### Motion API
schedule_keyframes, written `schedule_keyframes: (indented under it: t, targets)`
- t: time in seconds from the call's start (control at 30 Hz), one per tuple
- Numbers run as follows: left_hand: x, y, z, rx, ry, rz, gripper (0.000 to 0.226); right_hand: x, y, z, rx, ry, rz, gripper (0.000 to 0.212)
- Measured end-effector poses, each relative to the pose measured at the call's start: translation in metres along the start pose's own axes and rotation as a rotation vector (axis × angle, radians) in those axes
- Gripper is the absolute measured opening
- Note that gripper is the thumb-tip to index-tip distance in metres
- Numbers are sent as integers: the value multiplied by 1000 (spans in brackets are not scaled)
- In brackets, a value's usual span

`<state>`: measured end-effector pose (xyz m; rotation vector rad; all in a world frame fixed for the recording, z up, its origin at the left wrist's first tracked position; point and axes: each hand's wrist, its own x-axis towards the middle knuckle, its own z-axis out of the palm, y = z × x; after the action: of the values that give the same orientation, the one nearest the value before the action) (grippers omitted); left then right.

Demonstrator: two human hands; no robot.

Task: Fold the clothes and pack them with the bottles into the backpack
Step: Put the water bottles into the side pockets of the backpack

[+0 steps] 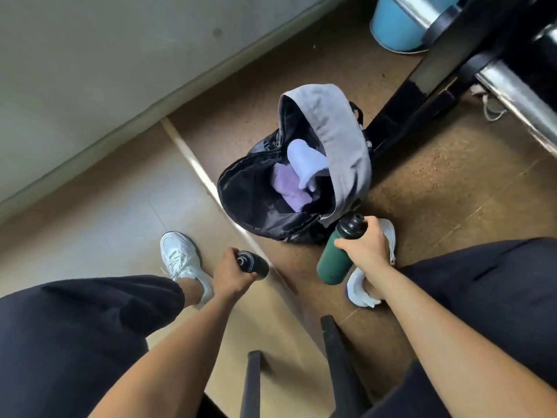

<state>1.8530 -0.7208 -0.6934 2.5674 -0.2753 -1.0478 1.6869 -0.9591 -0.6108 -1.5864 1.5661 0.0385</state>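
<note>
An open grey and black backpack [346, 146] stands on the floor in front of me, its flap folded back. Folded clothes lie inside it: a pale blue piece [306, 159] over a lilac piece [287, 188]. My right hand [366, 245] grips a green bottle with a black cap [333, 260] near its neck, just below the backpack's opening. My left hand [230, 273] holds a black bottle [253, 264] lower left of the backpack, its top pointing right.
A black metal leg [422, 95] of gym equipment rises right behind the backpack. A blue bucket [398, 25] stands at the far right. My white shoes [180, 254] flank the bottles. Black chair bars [337, 357] lie between my knees. A wall [90, 70] runs along the left.
</note>
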Motion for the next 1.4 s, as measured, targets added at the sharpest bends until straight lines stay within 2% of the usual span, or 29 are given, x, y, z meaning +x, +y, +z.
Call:
schedule_keyframes:
  t: [0.3,0.43,0.53,0.63,0.67,0.73,0.8,0.87,0.93,1.0,1.07,1.2,1.3,1.4]
  targets:
    - [7,-10,23,42,34,-144,58,-5,24,18,-45,-47,67,55]
    - [12,-24,37,54,9,-123,64,2,34,32,-45,-56,18,57]
    - [8,-33,40,91,8,-132,78,-1,45,32,-25,-26,7,58]
    - [-3,-31,34,113,19,-118,71,-10,47,22,-11,-25,-21,69]
    - [-6,-25,31,140,40,-99,67,-9,47,18,-3,-19,-22,75]
    - [-13,-7,26,244,91,-30,64,-7,47,10,-7,24,-30,72]
    - [-17,18,28,317,127,145,64,2,49,3,6,96,-29,67]
    - [-16,45,38,303,92,337,56,9,53,-4,70,154,-24,67]
    - [-14,70,53,294,37,445,49,15,52,-14,177,206,-5,68]
    - [-12,93,66,290,28,491,53,26,52,-21,272,227,9,68]
    - [-3,114,73,280,86,550,58,40,49,-28,335,222,7,68]
    - [46,146,63,298,143,633,58,69,30,-36,383,198,-41,64]
    - [73,158,60,335,140,658,44,90,14,-32,445,201,-14,70]
    - [63,157,80,308,246,657,22,104,4,-27,501,178,-6,75]
